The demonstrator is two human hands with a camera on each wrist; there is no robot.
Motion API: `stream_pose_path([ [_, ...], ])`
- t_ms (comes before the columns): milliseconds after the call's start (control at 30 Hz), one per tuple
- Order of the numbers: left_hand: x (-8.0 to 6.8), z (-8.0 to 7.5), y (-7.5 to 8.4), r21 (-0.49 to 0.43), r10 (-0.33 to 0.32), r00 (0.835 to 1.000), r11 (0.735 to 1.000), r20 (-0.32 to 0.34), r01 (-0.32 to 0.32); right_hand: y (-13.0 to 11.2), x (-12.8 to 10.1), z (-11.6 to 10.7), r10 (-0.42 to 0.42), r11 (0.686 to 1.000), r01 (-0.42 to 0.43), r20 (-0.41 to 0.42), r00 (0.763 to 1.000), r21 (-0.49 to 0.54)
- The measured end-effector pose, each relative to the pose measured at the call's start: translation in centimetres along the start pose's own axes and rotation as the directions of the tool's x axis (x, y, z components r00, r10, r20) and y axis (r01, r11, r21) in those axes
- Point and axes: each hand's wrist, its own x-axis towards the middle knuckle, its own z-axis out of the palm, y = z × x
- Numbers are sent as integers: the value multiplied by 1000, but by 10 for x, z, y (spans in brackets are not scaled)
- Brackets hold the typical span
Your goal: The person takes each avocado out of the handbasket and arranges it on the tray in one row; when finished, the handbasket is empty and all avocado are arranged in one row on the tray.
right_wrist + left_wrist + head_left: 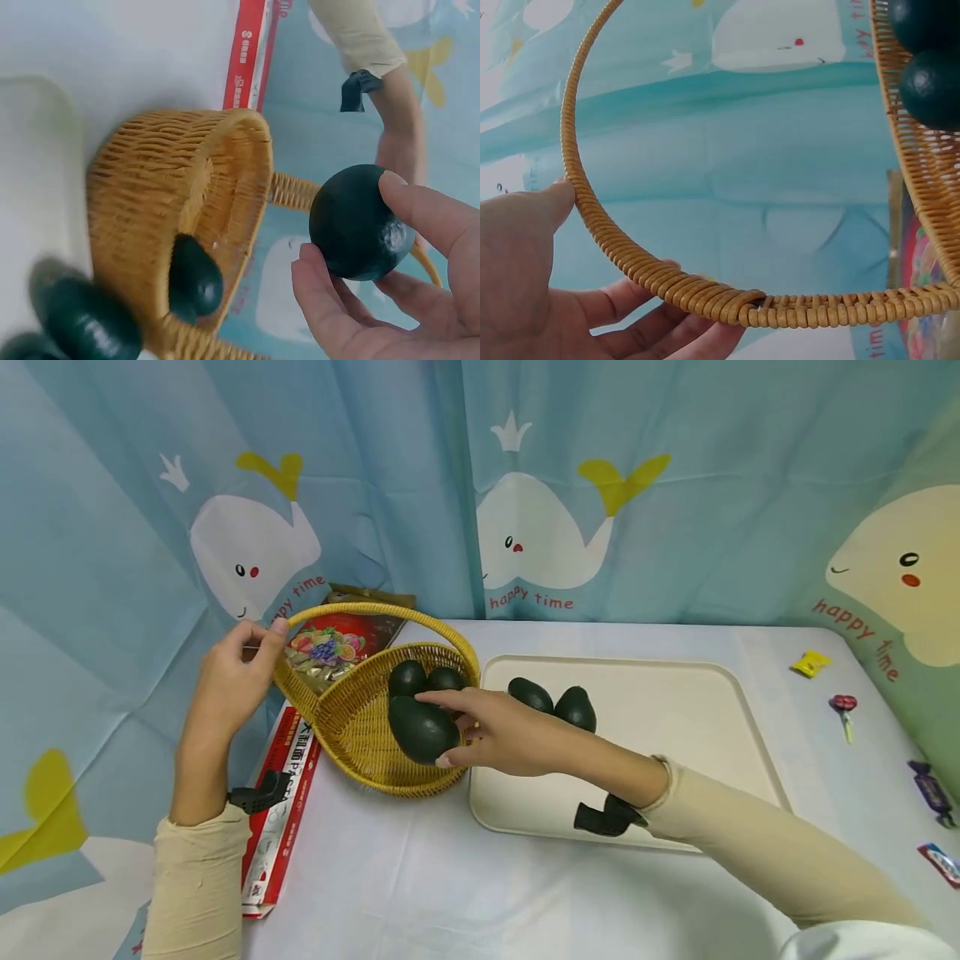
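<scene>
A yellow wicker basket (367, 727) stands left of centre, tilted in the head view, with two dark green avocados (407, 678) inside at its far right. My left hand (234, 672) holds the basket's handle (630, 259) on its left side, thumb on one side and fingers on the other. Over the basket's opening, my right hand (506, 727) grips another avocado (360, 223) between thumb and fingers. Two more avocados (576, 708) lie on the cream tray (660, 752), partly behind my right forearm.
Behind the basket leans a red fruit-printed bag (352, 639). A red and white pasta box (281, 827) lies at the left. Along the right side are a yellow wrapped candy (810, 664), a lollipop (843, 703), a purple candy (932, 792) and a red-blue packet (939, 863).
</scene>
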Motion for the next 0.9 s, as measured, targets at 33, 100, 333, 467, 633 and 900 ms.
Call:
stream_pose_path([
  [33, 0, 0, 0, -1, 0, 1000, 1000, 0, 0, 3, -8, -2, 7, 1000, -7, -7, 1000, 20],
  [100, -1, -1, 0, 4, -6, 1000, 1000, -4, 6, 9, -24, -7, 8, 998, -6, -25, 1000, 61],
  [333, -1, -2, 0, 23, -11, 1000, 1000, -11, 11, 44, -70, -28, 64, 987, -46, -117, 991, 151],
  [467, -1, -1, 1, 32, -11, 1000, 999, -17, 12, 71, -91, -40, 145, 983, -116, -205, 968, 145],
  [633, 0, 0, 2, 34, -10, 1000, 999, -17, 11, 104, -115, -51, 243, 969, -221, -285, 927, 108],
  [900, 1, 1, 2, 37, 0, 1000, 999, -17, 1, 148, -135, -56, 359, 933, -345, -337, 870, 102],
])
